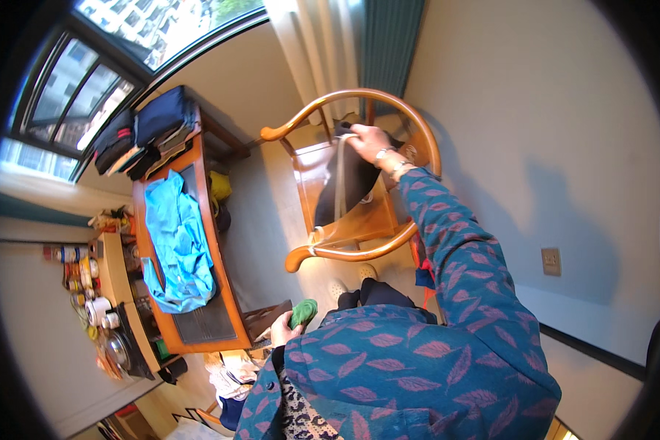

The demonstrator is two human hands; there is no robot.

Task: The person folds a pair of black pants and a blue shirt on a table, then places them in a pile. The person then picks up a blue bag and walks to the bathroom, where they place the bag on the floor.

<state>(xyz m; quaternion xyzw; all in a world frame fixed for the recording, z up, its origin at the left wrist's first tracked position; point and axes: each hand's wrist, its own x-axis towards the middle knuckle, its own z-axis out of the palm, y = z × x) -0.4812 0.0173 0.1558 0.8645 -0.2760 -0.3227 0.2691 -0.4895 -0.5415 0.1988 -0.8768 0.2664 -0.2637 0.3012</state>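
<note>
Beside a pale wall with a socket [551,262], a wooden chair [374,255] with a curved rail stands near a blue curtain [390,55]. Over its seat lies a black cloth [358,180], its top edge clamped in the fingers of the right hand [369,141]. Low down, the left hand [281,330] has its fingers curled around a green bundle [303,314]. A table [205,326] under the window [55,103] bears a bright blue garment [180,242] and folded clothes [158,117]. The left fingertips are hidden; the black cloth covers part of the seat; the shelf's clutter [99,312] is hard to make out.
</note>
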